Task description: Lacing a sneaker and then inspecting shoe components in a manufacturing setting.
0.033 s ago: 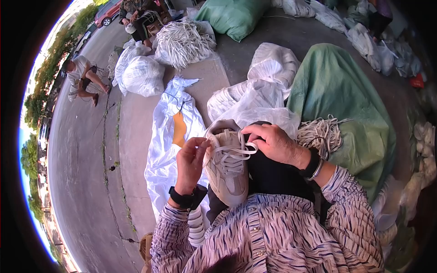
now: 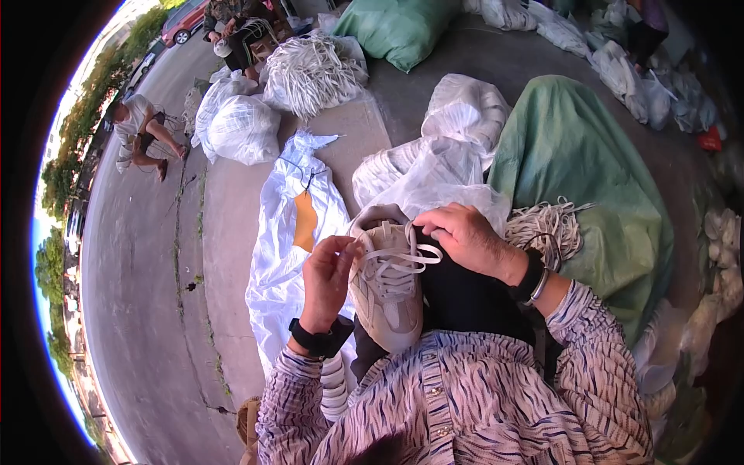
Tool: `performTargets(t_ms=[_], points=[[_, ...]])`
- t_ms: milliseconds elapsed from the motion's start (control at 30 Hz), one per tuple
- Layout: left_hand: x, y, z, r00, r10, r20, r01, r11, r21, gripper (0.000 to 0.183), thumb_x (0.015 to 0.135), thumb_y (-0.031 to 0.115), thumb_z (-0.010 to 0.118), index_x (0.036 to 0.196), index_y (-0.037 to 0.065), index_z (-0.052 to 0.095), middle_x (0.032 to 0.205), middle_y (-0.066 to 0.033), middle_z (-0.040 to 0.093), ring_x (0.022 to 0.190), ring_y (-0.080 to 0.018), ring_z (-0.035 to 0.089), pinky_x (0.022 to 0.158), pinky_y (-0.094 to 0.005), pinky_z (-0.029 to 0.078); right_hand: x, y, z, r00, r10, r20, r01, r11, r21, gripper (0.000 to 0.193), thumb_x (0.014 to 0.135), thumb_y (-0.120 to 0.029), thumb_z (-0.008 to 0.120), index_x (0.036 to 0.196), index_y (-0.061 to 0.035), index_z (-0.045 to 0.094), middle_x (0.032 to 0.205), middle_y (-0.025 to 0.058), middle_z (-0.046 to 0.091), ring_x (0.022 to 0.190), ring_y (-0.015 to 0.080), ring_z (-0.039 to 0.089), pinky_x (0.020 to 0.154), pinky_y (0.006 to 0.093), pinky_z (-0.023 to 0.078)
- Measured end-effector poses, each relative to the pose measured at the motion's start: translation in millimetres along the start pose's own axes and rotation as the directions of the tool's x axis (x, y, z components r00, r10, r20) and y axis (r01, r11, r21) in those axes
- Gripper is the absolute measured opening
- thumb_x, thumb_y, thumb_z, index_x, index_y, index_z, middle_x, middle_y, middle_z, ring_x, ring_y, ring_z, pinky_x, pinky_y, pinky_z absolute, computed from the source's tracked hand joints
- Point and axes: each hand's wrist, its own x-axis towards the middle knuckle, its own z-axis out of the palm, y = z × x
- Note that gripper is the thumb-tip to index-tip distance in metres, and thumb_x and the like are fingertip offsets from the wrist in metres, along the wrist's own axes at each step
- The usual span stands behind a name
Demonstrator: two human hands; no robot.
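A beige and grey sneaker rests on my lap, toe toward me and opening away. A flat pale shoelace zigzags up its front and hangs in a loose loop past the right edge. At the left side of the collar, my left hand pinches thumb and finger together where the lace runs to them. My right hand closes its fingertips at the upper right eyelet edge, on the lace there. The exact grip points are partly covered by the fingers.
A white plastic sheet with an orange piece lies left. Ahead sit white bundles. A green tarp and a tangle of laces are right. Farther off are a lace pile and a seated person.
The lace loop has spread slightly to the right, and my right fingertips have shifted a little. The sneaker stays in place.
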Motion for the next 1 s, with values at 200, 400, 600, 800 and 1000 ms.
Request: performTargets(t_ms=[200,400,600,800,1000], points=[[-6,-1,-1,0.998,-0.038,0.054,0.038,0.999,-0.015,0.018,0.093,0.014,0.055,0.086,-0.002,0.058,0.076,-0.001,0.059,0.072,-0.0067,0.052,0.067,-0.0209,0.043,23,15,15,0.987,-0.061,0.151,0.097,0.966,-0.24,0.012,0.076,-0.007,0.06,0.088,-0.0097,0.063,0.09,0.0066,0.061,0.09,0.0272,0.058,0.081,0.0381,0.045],[0,-5,-7,0.985,-0.097,0.141,0.107,0.992,-0.063,0.022,0.093,0.019,0.053,0.086,-0.001,0.059,0.074,-0.0004,0.058,0.071,-0.0073,0.052,0.067,-0.0209,0.043,27,24,18,0.99,0.029,0.138,-0.012,0.993,-0.117,0.005,0.075,-0.011,0.06,0.079,-0.0072,0.061,0.081,0.0094,0.062,0.081,0.0282,0.061,0.07,0.0384,0.048],[2,-4,-10,0.969,-0.148,0.198,0.173,0.979,-0.111,0.024,0.094,0.021,0.052,0.087,0.0,0.06,0.076,-0.0001,0.058,0.071,-0.0083,0.052,0.069,-0.0225,0.044,43,43,13,0.906,0.4,-0.135,-0.385,0.914,0.127,0.012,0.077,-0.015,0.059,0.081,-0.0048,0.063,0.072,0.0115,0.064,0.07,0.0283,0.063,0.064,0.0373,0.048],[-1,-8,-11,0.972,-0.135,0.195,0.162,0.978,-0.13,0.024,0.094,0.021,0.052,0.087,0.0,0.06,0.076,0.0001,0.058,0.072,-0.0079,0.052,0.07,-0.0221,0.043,17,18,9,0.974,0.187,-0.126,-0.183,0.982,0.045,0.018,0.077,-0.019,0.065,0.084,-0.0031,0.059,0.097,0.0157,0.061,0.094,0.0313,0.057,0.079,0.037,0.045],[-1,-8,-12,0.96,-0.153,0.235,0.203,0.957,-0.209,0.022,0.093,0.023,0.053,0.086,0.003,0.059,0.078,0.0014,0.056,0.072,-0.0078,0.05,0.07,-0.0223,0.042,-22,-23,14,0.988,-0.139,0.065,0.151,0.958,-0.244,0.023,0.069,-0.016,0.071,0.086,-0.0081,0.058,0.12,0.0115,0.051,0.114,0.0292,0.046,0.095,0.0408,0.033]])
